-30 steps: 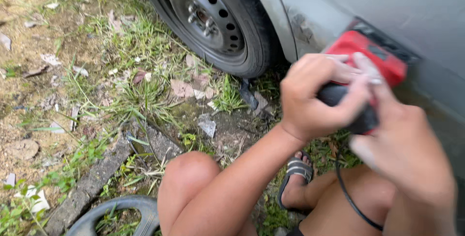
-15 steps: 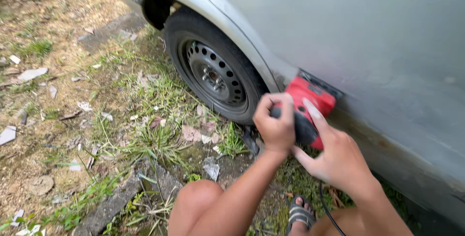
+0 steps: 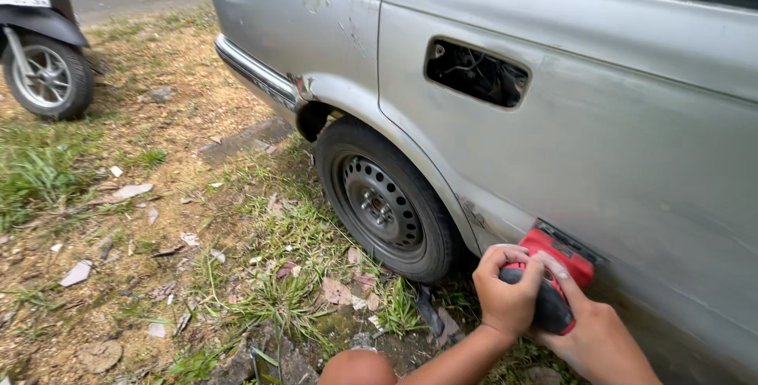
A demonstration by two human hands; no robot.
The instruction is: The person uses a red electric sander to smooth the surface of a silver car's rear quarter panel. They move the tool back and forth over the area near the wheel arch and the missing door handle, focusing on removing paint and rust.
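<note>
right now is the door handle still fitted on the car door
No, the car door has only an open dark recess where a handle would sit, with loose wires showing inside.

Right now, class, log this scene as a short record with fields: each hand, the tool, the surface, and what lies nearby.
left hand: grips the sander's black handle from the left
right hand: wraps the handle from the right
sander: red body, pad against the door
door: grey car panel, handle removed, leaving an open recess
wheel: black steel rim, left of the sander
ground: patchy grass, dirt, scattered debris
scooter: parked at far left
</note>
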